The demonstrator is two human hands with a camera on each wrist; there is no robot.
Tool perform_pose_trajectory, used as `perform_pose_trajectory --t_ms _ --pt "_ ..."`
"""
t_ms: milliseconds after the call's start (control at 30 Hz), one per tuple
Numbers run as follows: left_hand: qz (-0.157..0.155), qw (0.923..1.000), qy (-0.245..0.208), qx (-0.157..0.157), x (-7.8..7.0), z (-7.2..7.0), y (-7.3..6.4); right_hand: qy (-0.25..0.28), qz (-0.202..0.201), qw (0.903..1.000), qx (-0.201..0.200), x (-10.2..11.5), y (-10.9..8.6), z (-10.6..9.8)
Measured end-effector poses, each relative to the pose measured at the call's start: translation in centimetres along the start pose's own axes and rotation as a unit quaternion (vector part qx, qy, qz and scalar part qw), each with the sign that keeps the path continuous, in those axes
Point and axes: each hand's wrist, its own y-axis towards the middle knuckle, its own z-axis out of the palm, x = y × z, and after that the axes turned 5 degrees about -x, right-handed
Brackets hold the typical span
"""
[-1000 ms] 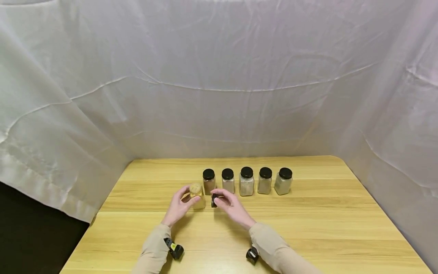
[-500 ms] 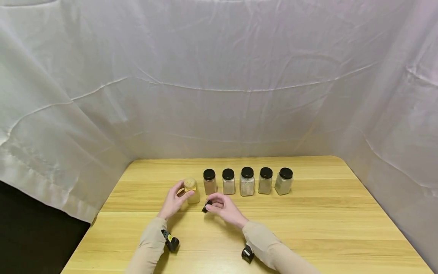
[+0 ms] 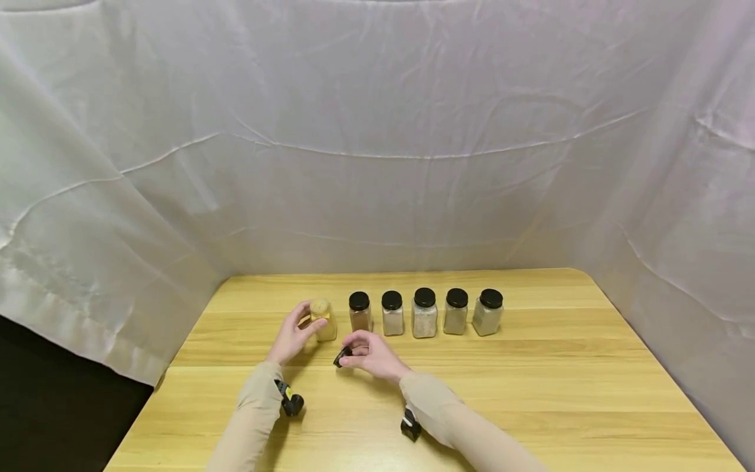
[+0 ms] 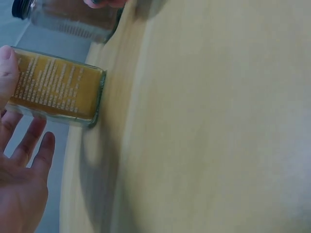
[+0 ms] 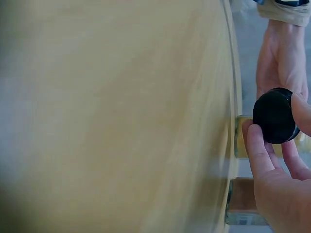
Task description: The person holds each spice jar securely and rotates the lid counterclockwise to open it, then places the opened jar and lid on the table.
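Left hand: the person's left hand grips the jar with yellow powder; the thumb lies on the near face and the other fingers are at the opposite side.
Yellow jar: a clear glass, square-sided jar filled with yellow powder stands upright at the left end of the row, with its pale top uncovered. Pale printed lines are on one face, too small to read. I cannot tell if its base touches the table.
Right hand: the person's right hand pinches the black lid between the thumb and the fingers.
Black lid: a round, black lid is held above the table, to the right of the yellow jar and nearer to the person, apart from it.
Brown jar: a clear jar with brown contents and a black cap is just to the right of the yellow jar, not touching it.
Other jars: farther right stand four clear, black-capped jars with pale or greyish contents, the first, second, third and fourth.
Sleeves: beige cloth, with a small black camera at the left wrist and a black device at the right wrist.
Table: light wooden boards.
Curtain: whitish, wrinkled cloth at the far side, left and right.
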Motion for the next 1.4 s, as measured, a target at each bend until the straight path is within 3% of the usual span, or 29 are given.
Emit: perform_pose_trajectory --t_ms 233,500,800,1067,1400 --pt "0.002 0.9998 0.001 0.02 -0.3 -0.6 0.8 -0.029 0.005 0.9995 0.009 -0.3 1.7 1.5" --pt "-0.02 0.999 0.008 0.04 -0.4 -0.7 1.7 -0.04 -0.001 0.9992 0.008 -0.3 2.9 2.6" --pt "-0.016 0.9972 -0.035 0.063 -0.2 -2.6 0.9 -0.093 -0.028 0.9953 0.0 -0.1 3.7 3.7" --pt "-0.015 0.9987 -0.026 0.041 0.1 -4.0 0.3 -0.168 -0.046 0.9846 -0.014 0.0 4.4 4.4" --pt "-0.029 0.9994 -0.005 0.02 0.4 -4.6 0.0 -0.278 -0.049 0.9588 -0.035 0.6 4.5 4.8"
